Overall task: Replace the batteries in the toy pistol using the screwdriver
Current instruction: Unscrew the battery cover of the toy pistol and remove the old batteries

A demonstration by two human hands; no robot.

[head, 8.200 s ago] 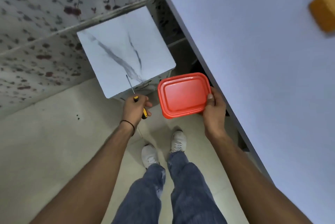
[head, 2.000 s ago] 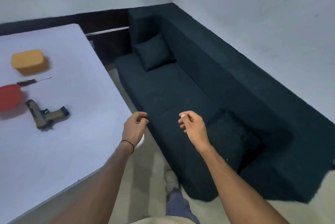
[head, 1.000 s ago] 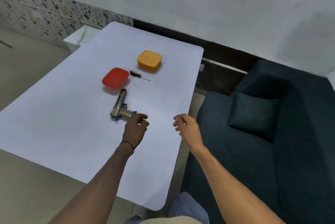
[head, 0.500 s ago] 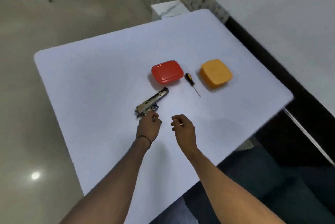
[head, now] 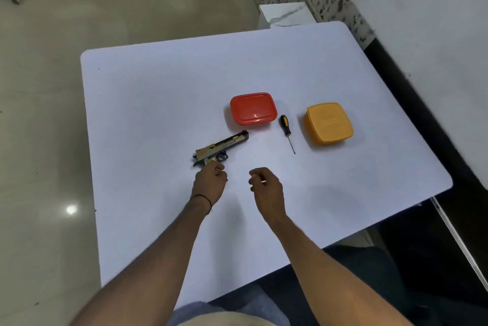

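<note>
Both hands have come in over the white table (head: 158, 101) since a second ago. The toy pistol (head: 221, 145) lies on its side, muzzle toward the red lidded box (head: 253, 108). The left hand (head: 210, 183) has its curled fingers over the butt of the grip; I cannot tell whether they hold it. The right hand (head: 265, 186) hovers just beside, fingers loosely curled, holding nothing. The screwdriver (head: 285, 126) lies between the red box and an orange lidded box (head: 330, 123).
</note>
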